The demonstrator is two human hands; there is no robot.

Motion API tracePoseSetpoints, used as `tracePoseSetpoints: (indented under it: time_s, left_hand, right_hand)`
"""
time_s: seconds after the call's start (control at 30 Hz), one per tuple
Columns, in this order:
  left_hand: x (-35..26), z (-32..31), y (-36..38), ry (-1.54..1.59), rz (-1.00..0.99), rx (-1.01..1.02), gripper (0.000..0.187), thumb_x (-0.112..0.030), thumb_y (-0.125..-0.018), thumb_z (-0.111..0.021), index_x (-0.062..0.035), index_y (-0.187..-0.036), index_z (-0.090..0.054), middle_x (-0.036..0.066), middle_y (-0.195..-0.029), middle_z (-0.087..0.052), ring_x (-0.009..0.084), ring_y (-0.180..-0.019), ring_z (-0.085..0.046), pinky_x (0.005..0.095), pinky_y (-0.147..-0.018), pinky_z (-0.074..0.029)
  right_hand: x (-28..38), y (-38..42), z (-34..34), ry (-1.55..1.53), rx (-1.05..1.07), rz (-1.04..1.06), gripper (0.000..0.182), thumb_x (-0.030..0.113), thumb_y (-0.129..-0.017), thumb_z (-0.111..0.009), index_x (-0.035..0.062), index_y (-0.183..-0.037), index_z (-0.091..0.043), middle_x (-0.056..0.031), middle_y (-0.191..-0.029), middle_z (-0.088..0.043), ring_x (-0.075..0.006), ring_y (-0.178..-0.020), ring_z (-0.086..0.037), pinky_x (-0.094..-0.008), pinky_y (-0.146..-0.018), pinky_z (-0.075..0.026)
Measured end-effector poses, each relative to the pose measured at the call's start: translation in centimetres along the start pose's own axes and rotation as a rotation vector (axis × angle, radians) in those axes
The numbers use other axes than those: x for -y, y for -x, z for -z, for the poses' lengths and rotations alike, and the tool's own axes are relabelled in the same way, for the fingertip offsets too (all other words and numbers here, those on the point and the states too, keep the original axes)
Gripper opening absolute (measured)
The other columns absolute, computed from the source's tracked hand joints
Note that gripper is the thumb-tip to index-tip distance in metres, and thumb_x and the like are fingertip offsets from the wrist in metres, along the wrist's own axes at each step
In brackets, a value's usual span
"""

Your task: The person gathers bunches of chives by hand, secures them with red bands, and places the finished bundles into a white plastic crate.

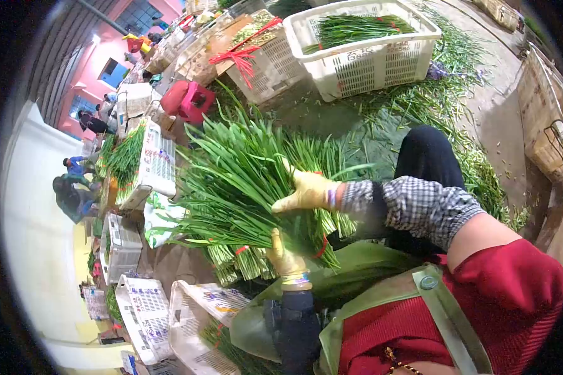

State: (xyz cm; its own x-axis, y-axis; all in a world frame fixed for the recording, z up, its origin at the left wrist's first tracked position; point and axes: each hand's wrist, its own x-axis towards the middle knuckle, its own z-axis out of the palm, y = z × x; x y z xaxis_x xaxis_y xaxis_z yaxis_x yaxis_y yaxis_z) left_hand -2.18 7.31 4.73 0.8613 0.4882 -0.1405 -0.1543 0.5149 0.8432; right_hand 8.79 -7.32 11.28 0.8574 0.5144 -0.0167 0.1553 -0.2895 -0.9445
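Observation:
A thick bundle of long green chive-like stalks [244,181] lies across my lap, its leaf tips fanning toward the upper left. My right hand [306,192], in a yellow glove with a checked sleeve, rests on top of the bundle and grips it. My left hand [286,255], also in a yellow glove, holds the cut stem ends from below. Red bands [241,250] tie the smaller bunches near the stem ends. I wear a green apron [363,294] over a red top.
A white plastic crate [369,62] with more green stalks stands ahead, another crate [159,165] at the left, and several printed crates [147,312] lie lower left. A red stool [191,100] lies on its side. Loose leaves [456,125] litter the floor. People [75,187] work far left.

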Motion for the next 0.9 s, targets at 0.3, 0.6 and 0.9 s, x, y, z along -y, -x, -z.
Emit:
tracePoseSetpoints:
  time_s: [0.3,0.6,0.9]
  left_hand:
    - [-0.6,1.1,-1.1,0.121,0.119,-0.07,0.032,-0.03,-0.09,-0.063,-0.0031,-0.106,-0.061,0.005,-0.097,-0.065,0.0182,-0.088,-0.061,0.0332,-0.077,-0.05]
    - [-0.6,1.7,-1.8,0.195,0.084,-0.073,0.034,-0.028,-0.092,-0.061,-0.0011,-0.113,-0.059,0.009,-0.106,-0.064,0.0197,-0.092,-0.062,0.0354,-0.083,-0.052]
    - [-0.5,2.6,-2.5,0.123,0.045,0.05,0.041,-0.033,-0.094,-0.056,-0.0054,-0.125,-0.054,0.006,-0.119,-0.061,0.0233,-0.104,-0.059,0.0409,-0.094,-0.047]
  right_hand:
    - [-2.2,-1.9,0.2,-0.561,-0.136,-0.211,0.038,0.012,-0.072,-0.075,0.0028,-0.107,-0.063,-0.0061,-0.091,-0.067,-0.0166,-0.078,-0.061,-0.0306,-0.074,-0.051]
    - [-8.2,-4.5,0.0,-0.446,-0.148,-0.144,0.041,0.029,-0.07,-0.077,-0.0028,-0.091,-0.062,-0.0073,-0.08,-0.061,-0.0159,-0.075,-0.055,-0.0305,-0.067,-0.045]
    - [-4.7,-2.7,1.3,-0.488,-0.111,-0.116,0.064,0.032,-0.077,-0.077,-0.0052,-0.123,-0.052,-0.0143,-0.118,-0.057,-0.0215,-0.108,-0.052,-0.0326,-0.092,-0.042]
